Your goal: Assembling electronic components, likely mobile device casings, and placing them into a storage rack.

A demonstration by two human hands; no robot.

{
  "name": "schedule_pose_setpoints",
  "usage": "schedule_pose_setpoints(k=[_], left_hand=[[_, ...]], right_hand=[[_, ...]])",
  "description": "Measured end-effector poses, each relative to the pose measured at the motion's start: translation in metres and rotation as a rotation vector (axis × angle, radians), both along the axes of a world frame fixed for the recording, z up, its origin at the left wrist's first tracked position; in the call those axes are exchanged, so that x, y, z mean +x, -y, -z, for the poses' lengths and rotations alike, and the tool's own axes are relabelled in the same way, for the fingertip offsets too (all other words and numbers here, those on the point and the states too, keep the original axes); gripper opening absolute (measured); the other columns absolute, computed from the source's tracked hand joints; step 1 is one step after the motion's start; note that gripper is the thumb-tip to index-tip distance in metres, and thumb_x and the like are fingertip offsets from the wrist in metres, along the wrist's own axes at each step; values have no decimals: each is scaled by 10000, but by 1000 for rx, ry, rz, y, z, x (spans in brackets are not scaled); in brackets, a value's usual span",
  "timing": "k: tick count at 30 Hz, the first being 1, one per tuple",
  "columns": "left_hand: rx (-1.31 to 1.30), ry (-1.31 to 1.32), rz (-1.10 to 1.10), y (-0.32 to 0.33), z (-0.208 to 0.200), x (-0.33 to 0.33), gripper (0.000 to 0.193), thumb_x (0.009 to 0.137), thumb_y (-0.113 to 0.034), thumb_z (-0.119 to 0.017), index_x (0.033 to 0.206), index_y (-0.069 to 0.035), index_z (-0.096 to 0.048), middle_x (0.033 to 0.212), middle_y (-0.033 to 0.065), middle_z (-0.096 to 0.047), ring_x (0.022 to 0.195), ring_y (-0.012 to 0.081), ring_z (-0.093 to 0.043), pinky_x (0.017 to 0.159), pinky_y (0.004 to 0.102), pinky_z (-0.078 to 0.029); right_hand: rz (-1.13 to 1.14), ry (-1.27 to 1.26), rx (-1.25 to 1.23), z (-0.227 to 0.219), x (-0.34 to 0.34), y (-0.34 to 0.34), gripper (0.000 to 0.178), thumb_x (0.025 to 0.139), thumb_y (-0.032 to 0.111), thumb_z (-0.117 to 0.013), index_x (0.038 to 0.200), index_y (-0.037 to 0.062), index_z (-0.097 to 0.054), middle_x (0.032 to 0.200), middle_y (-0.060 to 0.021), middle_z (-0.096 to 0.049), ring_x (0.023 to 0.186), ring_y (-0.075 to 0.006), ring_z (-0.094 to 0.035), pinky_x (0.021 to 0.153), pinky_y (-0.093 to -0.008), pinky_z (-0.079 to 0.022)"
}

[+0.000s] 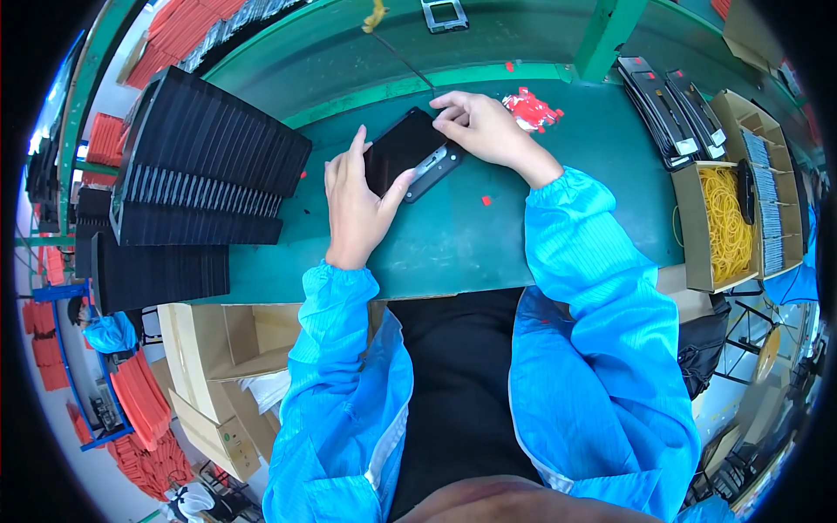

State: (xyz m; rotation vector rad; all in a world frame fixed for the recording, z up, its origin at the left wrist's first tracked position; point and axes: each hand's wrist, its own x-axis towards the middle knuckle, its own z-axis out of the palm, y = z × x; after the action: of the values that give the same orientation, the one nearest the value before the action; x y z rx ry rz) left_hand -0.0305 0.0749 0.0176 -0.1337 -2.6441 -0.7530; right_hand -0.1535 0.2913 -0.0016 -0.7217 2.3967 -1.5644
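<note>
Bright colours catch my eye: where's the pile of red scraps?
In the head view, the pile of red scraps lies on the green table, right of centre near the top, beside the person's right hand.

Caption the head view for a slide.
Left hand and right hand flank a flat, black, rectangular device on a green workbench, small red scraps nearby.

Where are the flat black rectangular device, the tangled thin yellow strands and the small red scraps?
Flat black rectangular device (403,150): head view, middle of its dark face.
Tangled thin yellow strands (725,227): head view, middle of the heap.
Small red scraps (534,109): head view, middle of the pile.
</note>
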Motion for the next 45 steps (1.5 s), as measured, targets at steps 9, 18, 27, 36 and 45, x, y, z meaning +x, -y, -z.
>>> schedule_pose_setpoints(k=[9, 18, 27, 36, 45], left_hand=[[-78, -38, 19, 8, 2, 10, 907, 788, -328, -883, 1515, -24, -434, 1262, 202, -607, 1219, 382, -547, 1156, 631, -304], [-51, -54, 11, 9, 6, 12, 904, 770, -329, -891, 1505, -36, -455, 1269, 196, -605, 1242, 375, -538, 1172, 655, -260], [-45, -55, -4, 9, 8, 15, 897, 754, -334, -897, 1492, -45, -476, 1267, 201, -610, 1259, 385, -532, 1180, 662, -238], [-112, -84, -14, 11, 4, 5, 848, 782, -297, -872, 1493, -57, -477, 1289, 166, -627, 1264, 381, -537, 1203, 625, -208], [-185, 42, -102, 48, 2, 62, 670, 853, -380, -805, 1384, -22, -607, 1395, 198, -570, 1325, 421, -495, 1126, 560, -382]], right_hand=[[5, -75, 72, -3, 8, 3, 450, 896, 148, -792, 1307, 22, -661, 1106, -130, -721, 845, -158, -679, 760, -328, -575], [-9, -121, 105, -4, 10, 5, 443, 889, 152, -802, 1292, 25, -671, 1116, -126, -712, 814, -152, -657, 758, -326, -570], [-12, -145, 127, -3, 15, 5, 440, 881, 128, -806, 1284, 17, -670, 1123, -124, -698, 822, -159, -650, 772, -328, -563], [-8, -196, 120, -8, 5, 11, 414, 881, 111, -795, 1267, 19, -675, 1063, -118, -675, 798, -181, -635, 756, -345, -549], [-272, -437, 247, -11, 10, -9, 521, 928, 60, -717, 1432, 56, -586, 1105, -139, -553, 885, -260, -590, 825, -357, -503]])
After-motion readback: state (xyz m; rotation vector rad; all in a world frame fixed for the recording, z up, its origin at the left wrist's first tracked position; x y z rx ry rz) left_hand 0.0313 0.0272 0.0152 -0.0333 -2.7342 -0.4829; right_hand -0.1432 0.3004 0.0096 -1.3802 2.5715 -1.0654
